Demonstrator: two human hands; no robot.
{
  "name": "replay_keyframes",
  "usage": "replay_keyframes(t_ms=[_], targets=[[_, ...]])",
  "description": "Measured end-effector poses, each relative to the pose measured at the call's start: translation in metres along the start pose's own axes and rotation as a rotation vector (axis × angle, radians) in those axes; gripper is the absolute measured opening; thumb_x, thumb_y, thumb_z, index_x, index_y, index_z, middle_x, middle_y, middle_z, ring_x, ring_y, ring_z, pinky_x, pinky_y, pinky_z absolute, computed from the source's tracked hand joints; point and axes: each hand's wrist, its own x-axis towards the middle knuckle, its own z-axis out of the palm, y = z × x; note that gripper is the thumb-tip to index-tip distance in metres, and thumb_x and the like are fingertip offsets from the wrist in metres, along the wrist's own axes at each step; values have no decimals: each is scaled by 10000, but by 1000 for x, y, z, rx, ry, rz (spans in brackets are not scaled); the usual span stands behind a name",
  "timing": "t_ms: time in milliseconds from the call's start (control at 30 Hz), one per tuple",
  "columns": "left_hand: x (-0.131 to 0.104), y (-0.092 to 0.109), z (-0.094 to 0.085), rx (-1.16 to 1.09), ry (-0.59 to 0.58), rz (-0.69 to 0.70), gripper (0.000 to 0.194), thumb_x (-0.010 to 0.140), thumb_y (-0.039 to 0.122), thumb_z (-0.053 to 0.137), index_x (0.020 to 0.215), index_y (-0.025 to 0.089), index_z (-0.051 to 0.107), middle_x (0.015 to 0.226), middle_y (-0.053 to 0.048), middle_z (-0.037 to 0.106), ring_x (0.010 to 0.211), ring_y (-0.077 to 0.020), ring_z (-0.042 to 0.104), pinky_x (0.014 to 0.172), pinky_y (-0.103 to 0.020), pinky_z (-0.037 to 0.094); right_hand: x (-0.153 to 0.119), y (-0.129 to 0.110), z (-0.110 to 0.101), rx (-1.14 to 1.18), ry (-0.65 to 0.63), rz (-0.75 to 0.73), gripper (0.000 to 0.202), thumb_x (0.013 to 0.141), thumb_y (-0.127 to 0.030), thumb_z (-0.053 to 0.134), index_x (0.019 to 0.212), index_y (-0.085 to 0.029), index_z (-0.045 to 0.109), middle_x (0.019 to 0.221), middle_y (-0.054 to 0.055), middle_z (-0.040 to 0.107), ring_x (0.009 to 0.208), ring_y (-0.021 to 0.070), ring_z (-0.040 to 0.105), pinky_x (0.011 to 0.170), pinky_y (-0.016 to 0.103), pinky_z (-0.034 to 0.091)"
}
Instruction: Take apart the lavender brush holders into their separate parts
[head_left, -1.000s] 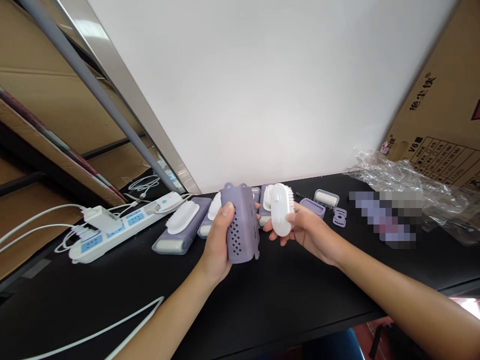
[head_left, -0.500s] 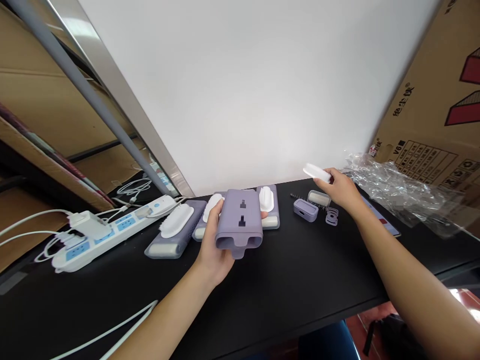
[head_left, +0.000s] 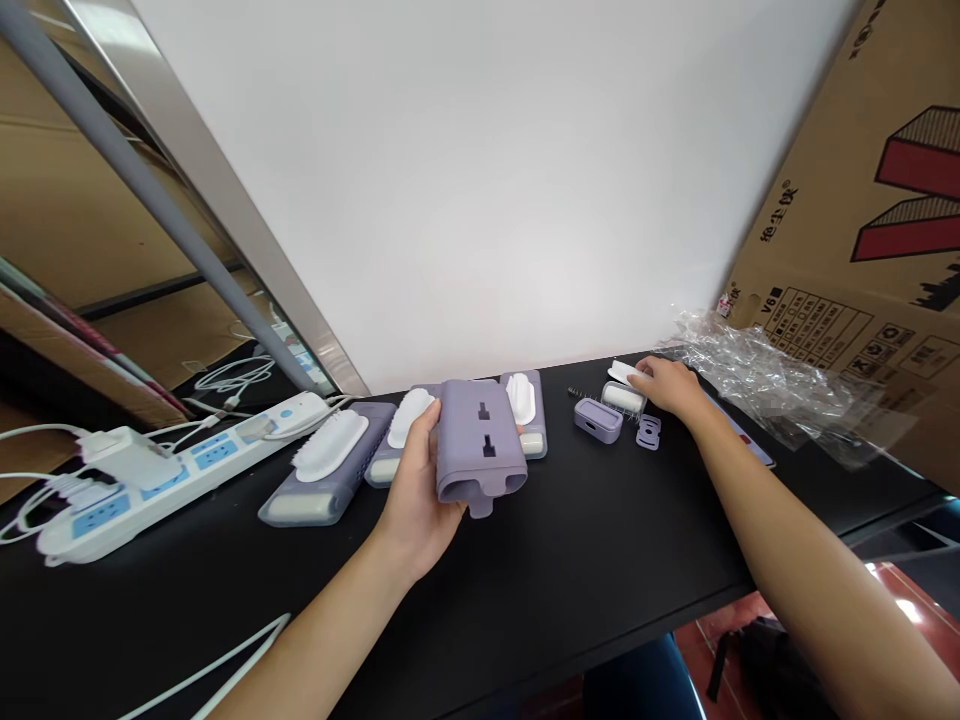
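My left hand is wrapped around a hollow purple plastic holder, whose open end faces me and whose upper face has two T-shaped slots. Over at the right, my right hand has its fingers on a white brush low at the back of the table. Just in front of that brush lie a small white-topped container, a purple oval box, a thin purple slotted plate and a dark spiral bristle brush.
Several purple units with white brushes on top line the back of the black table. A white power strip with plugs and cables lies left. Clear plastic wrap and a big cardboard box are at right, beside a phone-like flat object.
My right hand has lowered the white brush from above the table to the back, behind the small container. My left hand keeps the purple holder in nearly the same place. The view has shifted slightly right.
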Motion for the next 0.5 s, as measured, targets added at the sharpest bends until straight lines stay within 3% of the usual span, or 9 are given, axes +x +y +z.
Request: replay_keyframes(t_ms=[167, 333, 400, 500], targets=[[2, -3, -1, 12, 17, 22, 582, 994, 591, 536, 1375, 170, 664, 1155, -131, 802, 970, -287, 786, 638, -318, 630, -15, -20, -9, 107, 108, -92, 374, 1001, -392, 543, 1258, -197, 732, 1299, 164, 744, 1228, 361, 642, 1041, 478, 454], [4, -10, -3, 75, 16, 146, 469, 940, 558, 683, 1276, 232, 676, 1145, -61, 791, 975, -260, 773, 669, -293, 630, -65, -70, -13, 291, 128, -349, 416, 1057, -503, 504, 1341, -257, 682, 1271, 90, 745, 1189, 287, 660, 1057, 413, 470], [4, -12, -4, 131, -21, 198, 447, 927, 566, 706, 1234, 245, 658, 1184, -50, 769, 1025, -264, 757, 713, -303, 632, -89, -88, -10, 460, 58, -519, 468, 1053, -551, 527, 1403, -263, 642, 1235, 95, 737, 1159, 293, 661, 1054, 444, 469], [3, -14, -5, 233, -54, 279, 506, 892, 581, 748, 1249, 270, 570, 1211, -46, 729, 1064, -268, 730, 757, -332, 627, -116, -102, -7, 742, -228, -714, 588, 1049, -588, 547, 1557, -296, 499, 1308, 88, 700, 1195, 292, 643, 1044, 464, 477]])
